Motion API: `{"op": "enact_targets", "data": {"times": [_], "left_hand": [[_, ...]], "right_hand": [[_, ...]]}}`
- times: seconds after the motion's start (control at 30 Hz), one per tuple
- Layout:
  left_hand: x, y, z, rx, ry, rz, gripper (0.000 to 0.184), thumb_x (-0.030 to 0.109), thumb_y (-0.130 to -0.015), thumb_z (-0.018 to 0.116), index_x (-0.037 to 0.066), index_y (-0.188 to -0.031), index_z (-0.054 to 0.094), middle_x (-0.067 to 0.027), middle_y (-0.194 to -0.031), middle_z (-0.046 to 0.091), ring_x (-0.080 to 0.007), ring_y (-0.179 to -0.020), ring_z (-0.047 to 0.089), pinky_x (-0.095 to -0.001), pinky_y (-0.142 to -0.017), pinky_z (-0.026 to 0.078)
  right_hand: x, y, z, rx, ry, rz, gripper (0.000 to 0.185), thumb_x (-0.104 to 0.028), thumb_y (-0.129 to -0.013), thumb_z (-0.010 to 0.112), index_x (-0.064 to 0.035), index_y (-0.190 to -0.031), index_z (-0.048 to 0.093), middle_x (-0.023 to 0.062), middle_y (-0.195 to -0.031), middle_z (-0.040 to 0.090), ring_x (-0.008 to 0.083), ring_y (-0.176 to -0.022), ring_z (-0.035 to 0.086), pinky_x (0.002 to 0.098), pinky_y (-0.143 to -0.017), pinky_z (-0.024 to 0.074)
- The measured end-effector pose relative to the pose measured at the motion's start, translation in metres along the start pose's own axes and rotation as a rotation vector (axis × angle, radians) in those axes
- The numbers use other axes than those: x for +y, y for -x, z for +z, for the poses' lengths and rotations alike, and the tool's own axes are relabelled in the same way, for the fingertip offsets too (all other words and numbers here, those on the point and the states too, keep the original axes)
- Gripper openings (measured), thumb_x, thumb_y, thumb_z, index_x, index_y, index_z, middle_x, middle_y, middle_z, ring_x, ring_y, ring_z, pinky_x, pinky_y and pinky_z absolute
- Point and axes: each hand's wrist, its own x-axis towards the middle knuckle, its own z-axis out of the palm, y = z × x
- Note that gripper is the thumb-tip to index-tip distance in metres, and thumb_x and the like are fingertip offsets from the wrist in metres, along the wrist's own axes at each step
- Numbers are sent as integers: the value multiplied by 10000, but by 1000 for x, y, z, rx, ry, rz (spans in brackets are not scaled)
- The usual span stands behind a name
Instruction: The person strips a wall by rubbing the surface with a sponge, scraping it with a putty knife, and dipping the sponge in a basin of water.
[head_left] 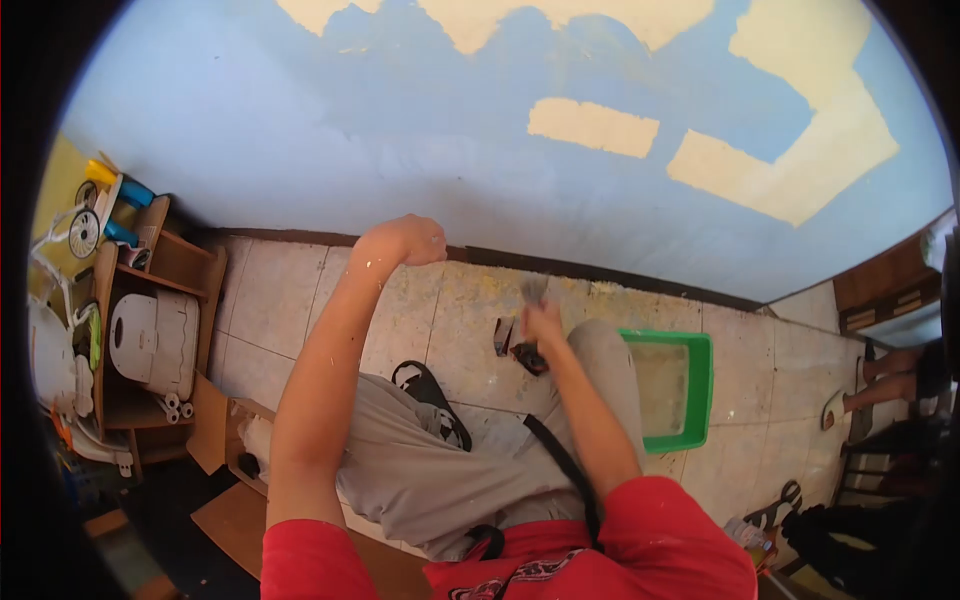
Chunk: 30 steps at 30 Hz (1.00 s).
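Observation:
My left hand (412, 240) is raised in front of the blue wall (400, 130), its fingers curled closed, with nothing seen sticking out of it. Pale flecks dot that hand and forearm. Low down near the foot of the wall, my right hand (543, 322) grips a scraper (534, 289) whose grey blade, blurred, points up toward the wall. Large cream patches (592, 126) with ragged edges show where the blue coat is gone. Yellowish scrapings (480, 283) lie along the skirting on the tiles. Both feet are down on the floor, in dark sandals (436, 405).
A green plastic tub (697, 390) stands right of my knee. At left is a wooden shelf (160, 250) with a white container (155, 340); an open cardboard box (225, 425) is beside me. Another person's legs (880, 385) show at far right, near dark furniture.

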Motion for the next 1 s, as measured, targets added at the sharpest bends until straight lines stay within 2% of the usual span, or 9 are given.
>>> {"op": "enact_targets", "data": {"times": [0.03, 0.1, 0.17, 0.27, 0.4, 0.47, 0.57, 0.77, 1.0], "left_hand": [[-1, -2, -2, -19, -105, 18, 396, 336, -851, 592, 158, -1202, 628, -90, -1128, 675, -263, -994, 639, -405, -808, 541], [1, -7, 15, -47, -172, 29, 404, 337, -844, 598, 163, -1208, 629, -102, -1150, 671, -289, -1047, 632, -417, -875, 522], [-3, -14, 15, -27, -105, 133, 425, 337, -828, 614, 164, -1215, 632, -125, -1182, 658, -319, -1112, 608, -419, -962, 471], [-2, -10, 24, -60, -70, 142, 410, 305, -835, 571, 176, -1219, 640, -114, -1223, 635, -308, -1116, 604, -450, -912, 500], [-2, -18, 30, -33, -130, 172, 425, 308, -834, 584, 196, -1241, 627, -107, -1198, 645, -299, -1105, 612, -448, -912, 503], [5, -15, 27, -17, -96, 178, 447, 311, -832, 608, 128, -1239, 614, -133, -1179, 658, -313, -1108, 609, -410, -944, 483], [10, -22, 28, -60, -94, 206, 444, 304, -833, 604, 123, -1238, 614, -125, -1178, 659, -312, -1098, 614, -407, -939, 483], [11, -24, 30, -55, -107, 258, 440, 305, -839, 603, 110, -1233, 612, -134, -1125, 679, -319, -1064, 628, -408, -917, 491], [5, -32, 33, -31, -117, 337, 422, 314, -841, 622, 109, -1210, 618, -131, -1057, 695, -327, -1024, 640, -409, -901, 496]], "right_hand": [[35, -11, 13, 49, 193, 293, 243, -235, -962, 557, -1, -1026, 559, 51, -597, 523, 174, -422, 504, 309, -399, 385], [1, 9, 23, -313, -256, 76, 145, -166, -931, 583, -41, -922, 510, 42, -698, 548, 126, -529, 528, 302, -449, 426], [-9, 2, 27, -304, -142, 6, 149, -167, -933, 578, -43, -922, 496, 40, -727, 542, 124, -539, 520, 301, -452, 425], [-1, -2, 27, -278, 50, -39, 151, -182, -940, 562, -39, -926, 515, 36, -721, 530, 131, -542, 508, 309, -456, 431], [12, -17, 27, -254, 183, 146, 247, -254, -979, 510, -22, -946, 589, 38, -689, 536, 145, -520, 502, 315, -452, 430], [16, -20, 27, -257, 222, 86, 323, -296, -995, 477, 10, -988, 579, 67, -686, 565, 157, -497, 517, 321, -446, 438], [15, -18, 27, -298, 304, -47, 377, -348, -1013, 433, -12, -992, 602, 44, -679, 541, 144, -504, 505, 314, -455, 434], [16, -17, 28, -296, 389, -38, 425, -391, -1008, 430, -5, -995, 608, 54, -666, 542, 142, -489, 505, 320, -444, 429], [26, -32, 29, -289, 381, -59, 366, -333, -1000, 473, 6, -971, 610, 58, -658, 568, 146, -458, 518, 313, -425, 433]]}}
